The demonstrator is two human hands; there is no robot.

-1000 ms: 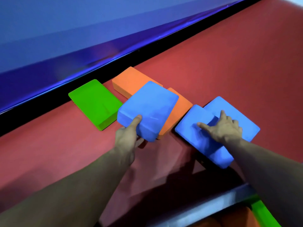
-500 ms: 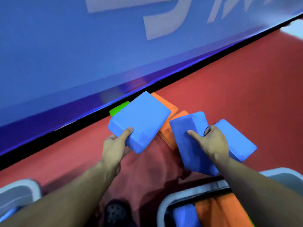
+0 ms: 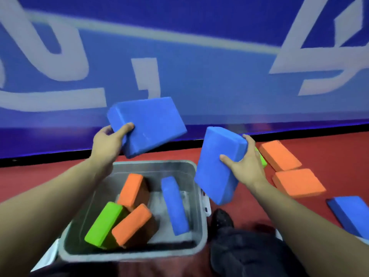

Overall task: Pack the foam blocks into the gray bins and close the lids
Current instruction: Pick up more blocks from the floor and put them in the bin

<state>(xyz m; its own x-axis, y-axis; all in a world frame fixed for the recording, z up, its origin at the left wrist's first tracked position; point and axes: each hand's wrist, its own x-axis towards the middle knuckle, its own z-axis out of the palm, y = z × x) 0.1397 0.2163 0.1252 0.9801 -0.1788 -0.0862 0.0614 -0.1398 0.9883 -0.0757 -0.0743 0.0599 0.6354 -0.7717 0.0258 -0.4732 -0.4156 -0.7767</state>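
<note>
Blue foam fills both hands: the left hand (image 3: 108, 142), at centre left of the frame, pinches one corner of a blue block (image 3: 146, 126) with the thumb on its top face, so the block hangs above the far rim of the gray bin (image 3: 196, 198). Right of centre, the right hand (image 3: 246, 166) wraps the long edge of a second blue block (image 3: 218, 164), tilted steeply with its lower end just outside the bin's right wall. Holding both high and angled seems meant to clear the rim before dropping them in. Inside the bin lie a green block (image 3: 103, 223), two orange blocks (image 3: 132, 187) and a blue one (image 3: 174, 205) leaning on edge; open floor shows along the far wall and right side, probably room enough for both. On the red floor (image 3: 329, 152) at right, two orange blocks (image 3: 279, 154) and a blue block (image 3: 351, 214) wait, with a green one partly hidden behind the right hand. No lid can be made out.
</note>
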